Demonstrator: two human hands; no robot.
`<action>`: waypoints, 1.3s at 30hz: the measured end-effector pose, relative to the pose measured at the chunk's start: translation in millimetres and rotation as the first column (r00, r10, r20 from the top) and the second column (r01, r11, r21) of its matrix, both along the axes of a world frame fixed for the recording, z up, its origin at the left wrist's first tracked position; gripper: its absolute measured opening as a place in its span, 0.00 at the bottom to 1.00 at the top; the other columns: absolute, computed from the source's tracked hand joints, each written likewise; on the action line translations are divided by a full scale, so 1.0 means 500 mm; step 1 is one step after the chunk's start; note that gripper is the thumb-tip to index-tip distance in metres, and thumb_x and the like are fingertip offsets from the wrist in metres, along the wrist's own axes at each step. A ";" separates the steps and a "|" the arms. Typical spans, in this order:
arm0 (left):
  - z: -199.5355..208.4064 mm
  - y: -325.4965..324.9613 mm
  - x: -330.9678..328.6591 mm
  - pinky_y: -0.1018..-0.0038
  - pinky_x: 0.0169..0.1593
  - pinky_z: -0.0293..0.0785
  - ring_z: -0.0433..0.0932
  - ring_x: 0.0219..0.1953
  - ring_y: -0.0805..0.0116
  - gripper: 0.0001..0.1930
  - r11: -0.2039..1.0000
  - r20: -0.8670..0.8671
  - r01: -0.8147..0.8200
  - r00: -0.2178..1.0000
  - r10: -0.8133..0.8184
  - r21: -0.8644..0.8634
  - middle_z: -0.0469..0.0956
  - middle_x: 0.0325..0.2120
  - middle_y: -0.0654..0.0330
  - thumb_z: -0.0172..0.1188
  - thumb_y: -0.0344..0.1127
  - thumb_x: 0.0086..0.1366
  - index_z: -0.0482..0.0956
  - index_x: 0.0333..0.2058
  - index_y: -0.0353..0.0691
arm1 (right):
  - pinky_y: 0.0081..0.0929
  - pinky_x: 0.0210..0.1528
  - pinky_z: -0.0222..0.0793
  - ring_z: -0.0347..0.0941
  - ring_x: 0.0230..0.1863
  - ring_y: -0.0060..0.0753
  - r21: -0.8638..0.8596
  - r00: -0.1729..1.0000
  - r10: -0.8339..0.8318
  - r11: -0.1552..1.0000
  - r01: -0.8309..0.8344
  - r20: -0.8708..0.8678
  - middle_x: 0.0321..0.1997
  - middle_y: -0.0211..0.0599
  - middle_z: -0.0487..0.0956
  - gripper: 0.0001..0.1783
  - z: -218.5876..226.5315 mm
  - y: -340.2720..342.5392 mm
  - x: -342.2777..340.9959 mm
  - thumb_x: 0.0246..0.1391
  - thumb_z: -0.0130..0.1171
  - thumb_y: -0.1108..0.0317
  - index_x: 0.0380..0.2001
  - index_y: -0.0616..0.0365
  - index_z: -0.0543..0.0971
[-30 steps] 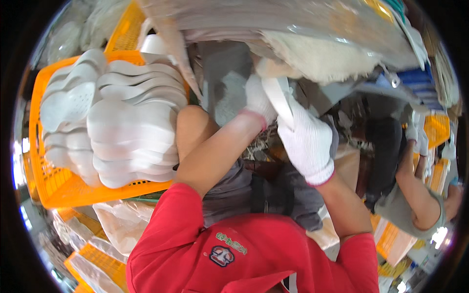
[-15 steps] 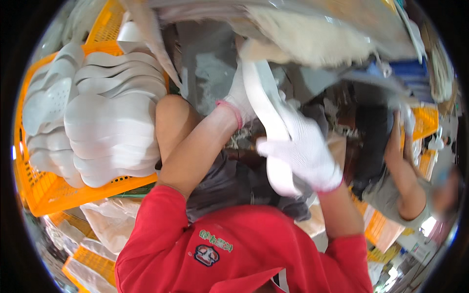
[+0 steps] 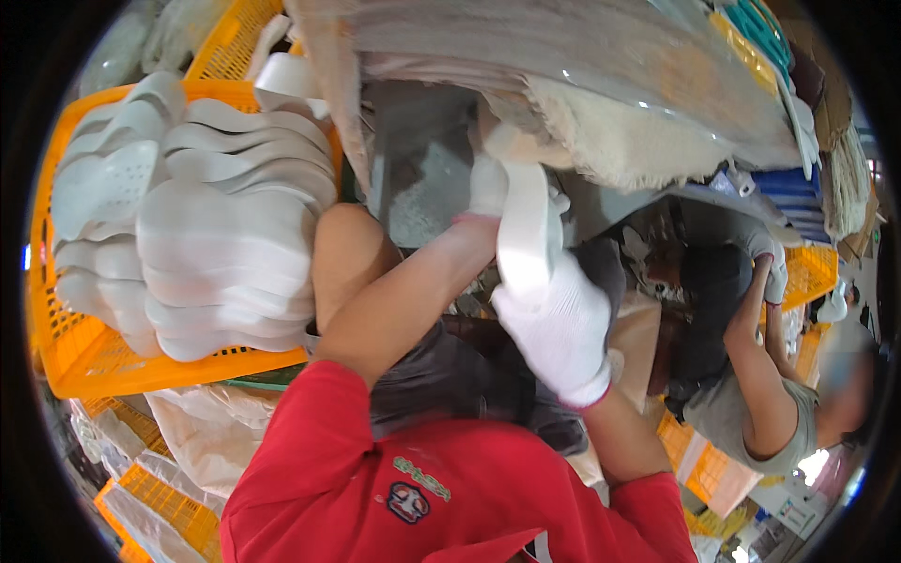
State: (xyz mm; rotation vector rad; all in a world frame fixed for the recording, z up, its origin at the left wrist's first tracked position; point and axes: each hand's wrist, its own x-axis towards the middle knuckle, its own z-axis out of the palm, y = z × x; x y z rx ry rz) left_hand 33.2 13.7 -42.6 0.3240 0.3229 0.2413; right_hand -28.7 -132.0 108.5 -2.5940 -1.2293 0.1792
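A white shoe sole point(image 3: 526, 235) is held out in front of me, tilted, its far end beside a blurred tan rounded thing point(image 3: 526, 145); whether the two touch I cannot tell. My left hand point(image 3: 486, 192), in a white knit glove with a pink cuff, grips the sole's far left side, its fingers partly hidden behind it. My right hand point(image 3: 558, 328), gloved the same way, is closed around the near end, thumb on the left edge. At my left, several similar white soles point(image 3: 225, 235) lie stacked in an orange basket point(image 3: 113, 380).
A plastic-covered surface with a ragged cloth edge point(image 3: 648, 131) hangs over the work spot. Below it is a grey metal panel point(image 3: 427, 178). To the right, a co-worker in a grey shirt point(image 3: 751, 422) sits near another orange crate point(image 3: 809, 272). Blue stacked items point(image 3: 788, 192) lie at right.
The sole has turned and now looks foreshortened. My right hand has shifted left and nearer; my left hand has moved slightly right. The whole view has shifted a little.
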 end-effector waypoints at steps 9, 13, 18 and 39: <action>-0.024 0.037 0.022 0.49 0.59 0.76 0.80 0.54 0.47 0.40 0.997 0.020 -0.031 0.999 0.033 -0.073 0.81 0.52 0.48 0.41 0.73 0.75 0.76 0.63 0.42 | 0.42 0.49 0.85 0.89 0.42 0.54 0.291 0.987 -0.095 0.948 0.128 -0.128 0.42 0.52 0.88 0.28 -0.035 0.022 0.072 0.52 0.80 0.60 0.54 0.58 0.83; -0.047 0.057 0.012 0.54 0.70 0.75 0.79 0.64 0.47 0.35 0.989 0.104 0.068 0.993 -0.054 -0.132 0.81 0.59 0.47 0.44 0.65 0.78 0.76 0.64 0.39 | 0.41 0.48 0.85 0.90 0.44 0.52 0.403 0.992 -0.125 0.906 0.126 -0.028 0.45 0.51 0.89 0.27 -0.038 0.022 0.074 0.52 0.78 0.61 0.55 0.57 0.85; -0.063 0.005 -0.001 0.60 0.50 0.87 0.89 0.46 0.54 0.24 0.996 -0.026 0.021 0.999 -0.023 -0.081 0.87 0.47 0.54 0.49 0.55 0.81 0.80 0.55 0.41 | 0.40 0.48 0.85 0.89 0.45 0.51 0.413 0.990 -0.139 0.902 0.122 0.013 0.45 0.45 0.90 0.29 -0.047 0.045 0.094 0.53 0.77 0.57 0.57 0.53 0.85; 0.056 0.001 -0.008 0.48 0.55 0.84 0.86 0.45 0.46 0.34 0.990 -0.406 0.066 0.907 -0.110 -0.122 0.85 0.45 0.47 0.46 0.67 0.82 0.81 0.56 0.40 | 0.28 0.57 0.77 0.79 0.50 0.25 0.242 0.374 0.055 0.845 0.477 -0.926 0.51 0.30 0.83 0.31 -0.001 0.010 0.060 0.53 0.71 0.79 0.62 0.64 0.78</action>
